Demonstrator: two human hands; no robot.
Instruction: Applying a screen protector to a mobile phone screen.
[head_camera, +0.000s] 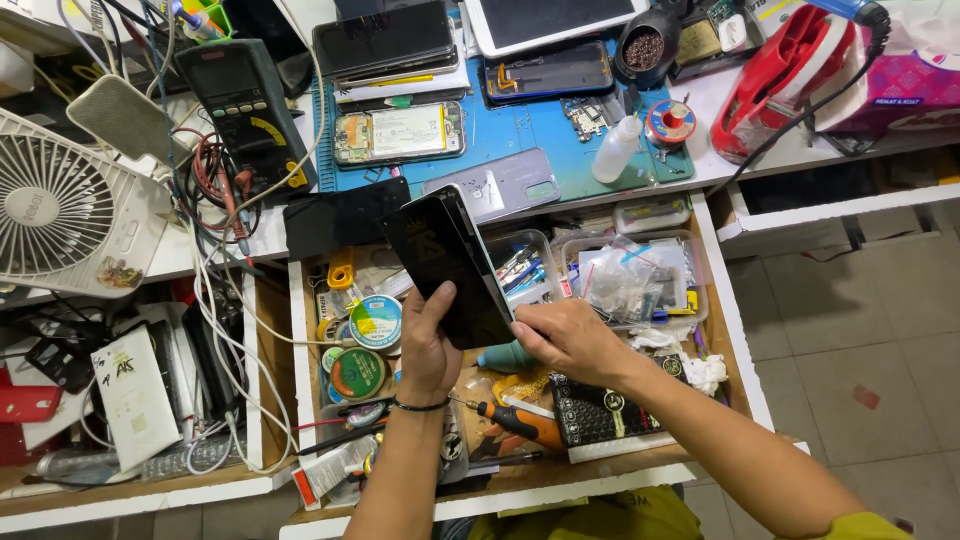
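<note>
So the black phone (447, 262) was up in the air over the open drawer (727, 310), tilted with its top end pointing away toward the bench (700, 100) edge, dark glass side facing the camera. The left hand (428, 345) had it from below, grip closed around the lower end with the thumb laid across the screen. The forearm came straight up from the bottom of the frame, and a thin black band (420, 405) sat on the wrist. The right hand (570, 338) came in from the lower right, arm angled across the drawer, fingertips pinched against the phone's right edge near the bottom corner, so that grip was closed on the phone too.

Right underneath was total drawer chaos: a teal bottle (505, 356) just below the hands, an orange-handled screwdriver (520, 425), round tape rolls (375, 322) to the left, and clear plastic boxes (625, 275) stuffed with small parts to the right. Up on the bench was a blue work mat (530, 125) with an opened phone (400, 133) showing its battery, plus a multimeter (245, 105) and a small white fan (60, 205) off to the left.
</note>
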